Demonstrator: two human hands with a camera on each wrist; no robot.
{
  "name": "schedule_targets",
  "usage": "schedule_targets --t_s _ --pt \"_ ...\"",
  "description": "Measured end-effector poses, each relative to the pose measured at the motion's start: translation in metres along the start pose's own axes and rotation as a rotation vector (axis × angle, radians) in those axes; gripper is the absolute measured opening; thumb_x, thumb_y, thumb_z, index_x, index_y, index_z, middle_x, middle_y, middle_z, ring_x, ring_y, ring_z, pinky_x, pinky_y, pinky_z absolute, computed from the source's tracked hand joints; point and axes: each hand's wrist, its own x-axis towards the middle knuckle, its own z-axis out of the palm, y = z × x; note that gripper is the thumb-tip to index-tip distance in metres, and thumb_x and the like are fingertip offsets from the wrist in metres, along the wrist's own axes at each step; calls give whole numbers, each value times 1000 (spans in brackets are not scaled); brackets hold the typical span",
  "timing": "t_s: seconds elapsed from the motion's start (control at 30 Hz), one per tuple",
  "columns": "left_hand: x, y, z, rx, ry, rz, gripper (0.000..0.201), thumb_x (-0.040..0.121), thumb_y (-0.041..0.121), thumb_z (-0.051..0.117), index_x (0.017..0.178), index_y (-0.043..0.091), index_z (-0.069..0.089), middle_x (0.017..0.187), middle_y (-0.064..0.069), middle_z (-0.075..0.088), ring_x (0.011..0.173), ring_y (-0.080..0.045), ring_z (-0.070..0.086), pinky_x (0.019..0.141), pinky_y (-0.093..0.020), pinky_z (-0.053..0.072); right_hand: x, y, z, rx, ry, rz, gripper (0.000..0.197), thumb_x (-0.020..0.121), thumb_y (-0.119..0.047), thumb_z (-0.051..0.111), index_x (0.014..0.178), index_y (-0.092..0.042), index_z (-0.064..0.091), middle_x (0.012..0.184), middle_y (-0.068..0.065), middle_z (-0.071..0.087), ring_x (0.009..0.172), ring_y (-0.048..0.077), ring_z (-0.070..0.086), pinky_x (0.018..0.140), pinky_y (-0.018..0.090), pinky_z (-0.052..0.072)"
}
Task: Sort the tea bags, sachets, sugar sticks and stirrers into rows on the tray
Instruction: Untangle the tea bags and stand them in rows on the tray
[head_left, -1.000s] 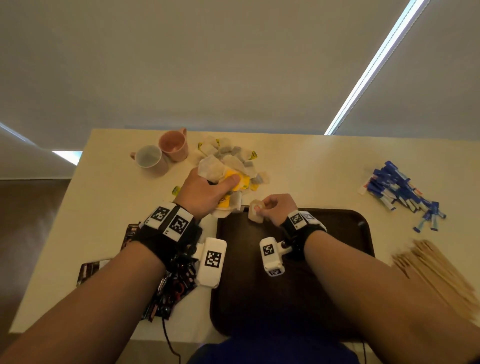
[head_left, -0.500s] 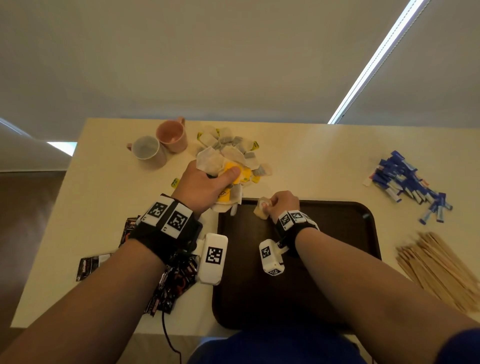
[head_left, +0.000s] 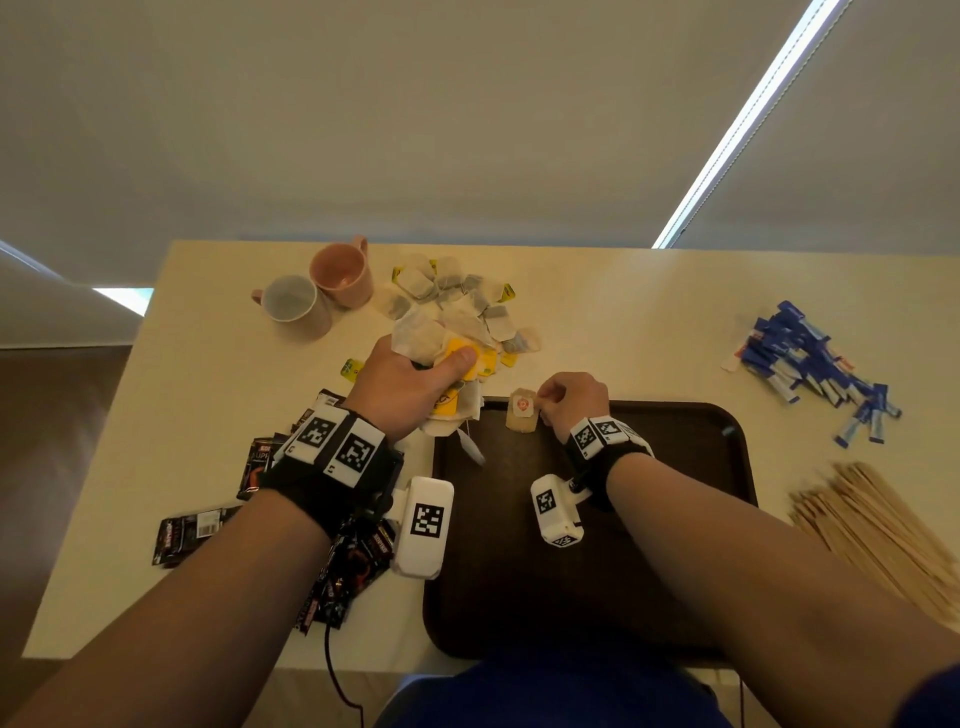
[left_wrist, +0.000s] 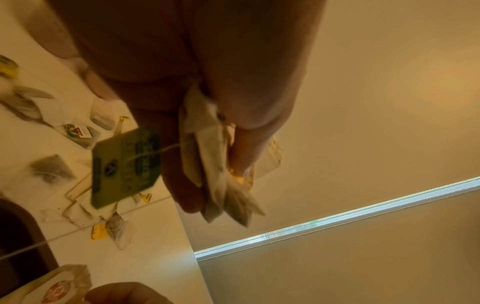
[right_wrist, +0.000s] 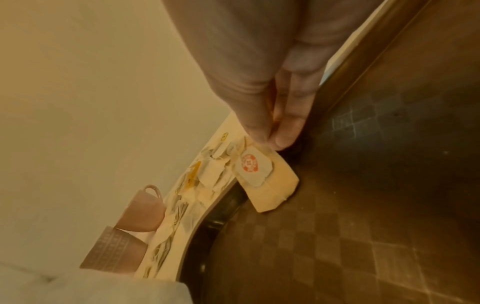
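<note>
Pinching one tea bag (head_left: 521, 413) by its upper edge, the right hand (head_left: 571, 405) held it at the far edge of the dark brown tray (head_left: 675, 519), thumb and forefinger pressed together on the paper. In the right wrist view the tea bag (right_wrist: 270, 185) carried a white tag with an orange-red round mark, and its lower end hung close to the tray's (right_wrist: 389, 226) checked surface; whether it touched could not be told. The left hand (head_left: 405, 384) was just off the tray's far left corner, fingers and thumb clamped round a bunch of tea bags (head_left: 447, 348) with yellow tags. From the left wrist, that bunch (left_wrist: 221, 164) stuck out past the fingertips, and a green tag (left_wrist: 124, 164) dangled on a string beside it. Beyond the tray's far left corner lay the loose pile of tea bags (head_left: 462, 296), with a pink mug (head_left: 340, 270) and a white mug (head_left: 291, 304) left of it. Dark sachets (head_left: 187, 535) lay left of the tray, partly under the left wrist. Blue sugar sticks (head_left: 810, 364) sat beyond the tray's far right corner, and wooden stirrers (head_left: 872, 530) lay to the tray's right.
</note>
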Motion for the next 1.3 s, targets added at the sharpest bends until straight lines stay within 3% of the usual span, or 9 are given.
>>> schedule_targets --t_s 0.17,0.3,0.53,0.63,0.77,0.83,0.97,1.17,1.3 --pt "-2 -1 0 -15 5 -5 28 87 41 72 104 20 73 99 3 75 97 -14 70 94 -45 54 -4 -1 0 34 6 6 21 94 -7 60 103 -16 77 96 8 75 85 20 71 84 33 59" --pt "-6 0 -2 -43 14 -9 22 89 35 73 105 20 73 99 3 75 97 -13 70 94 -42 55 -17 -15 -19 32 54 -105 17 93 -16 64 106 -14 75 104 2 73 93 13 64 85 24 49" --pt "-13 10 -1 -85 12 52 19 92 24 70 110 17 72 104 4 75 97 -4 69 85 -22 53 -63 -87 -84 225 -8 -515 23 93 -40 62 87 -22 75 78 -9 72 71 7 67 70 30 57" --pt "-18 20 2 -123 7 49 15 94 24 68 106 15 72 94 7 74 83 1 70 67 -13 52 -82 -98 -95 240 -113 -555 15 89 -37 69 88 -23 73 76 -6 72 66 10 68 63 28 58" --pt "-20 22 10 -105 -3 68 20 91 43 68 107 30 71 100 14 74 99 -4 67 91 -26 51 -88 -98 -100 336 -93 -509 11 86 -23 75 88 -13 72 72 3 72 58 8 64 55 23 55" --pt "-22 23 13 -173 -21 67 40 86 51 68 115 24 71 106 9 75 106 -11 68 99 -39 51 -91 -96 -102 385 -72 -484 12 85 -19 76 87 -8 72 73 7 72 56 6 62 54 20 53" --pt "-27 25 16 -275 -51 57 33 90 37 69 119 19 69 111 3 75 109 -17 68 102 -49 50 -94 -92 -103 373 -43 -459 10 84 -19 77 86 -10 71 73 1 71 56 3 60 56 18 51" --pt "-29 19 13 -277 -33 -2 62 70 63 69 119 25 69 111 7 74 109 -16 68 102 -50 50 -102 -96 -102 469 -24 -458 2 90 -12 69 90 -10 68 72 -1 68 54 2 61 53 20 52" --pt "-31 22 13 -276 -33 4 46 79 51 69 116 25 70 110 6 75 107 -15 69 100 -49 52 -103 -99 -100 493 -65 -496 10 87 -8 72 97 -10 71 76 3 71 56 4 62 53 17 50"
